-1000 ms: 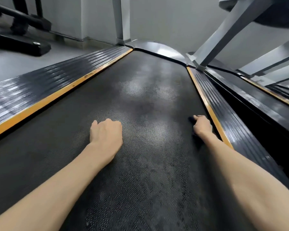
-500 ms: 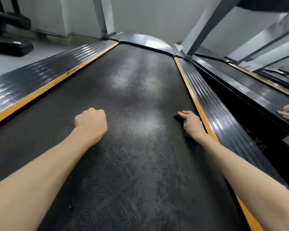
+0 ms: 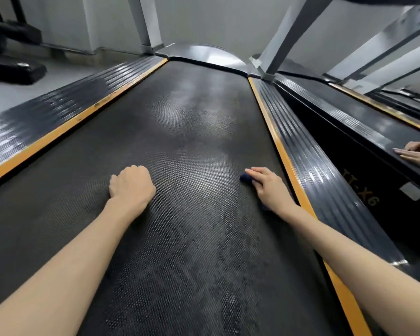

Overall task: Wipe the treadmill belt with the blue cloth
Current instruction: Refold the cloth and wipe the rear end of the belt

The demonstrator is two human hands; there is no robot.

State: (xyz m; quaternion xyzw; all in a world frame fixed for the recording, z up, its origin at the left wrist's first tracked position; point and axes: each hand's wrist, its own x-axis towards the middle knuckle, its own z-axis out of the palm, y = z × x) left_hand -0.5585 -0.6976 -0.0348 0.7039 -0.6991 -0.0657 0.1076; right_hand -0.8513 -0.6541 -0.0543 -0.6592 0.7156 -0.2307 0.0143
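The black textured treadmill belt (image 3: 192, 146) runs away from me between two orange-edged side rails. My right hand (image 3: 269, 187) lies flat on the belt near the right rail, fingers straight, pressing a dark blue cloth (image 3: 246, 178) down; only the cloth's front corner shows past the fingertips, and a bit near the wrist. On the left half of the belt, my left hand (image 3: 131, 186) is a fist with knuckles resting on the surface, holding nothing.
Ribbed black side rails (image 3: 308, 151) with orange strips border the belt. Grey uprights (image 3: 284, 37) rise at the far end beside the motor cover (image 3: 209, 55). Another person's hand (image 3: 417, 155) rests on the neighbouring treadmill at right. Other gym equipment (image 3: 12, 71) stands far left.
My right hand has slid the cloth leftward, away from the right rail, with its fingers straightening. The view has shifted, and the other person's hand has come into sight at right.
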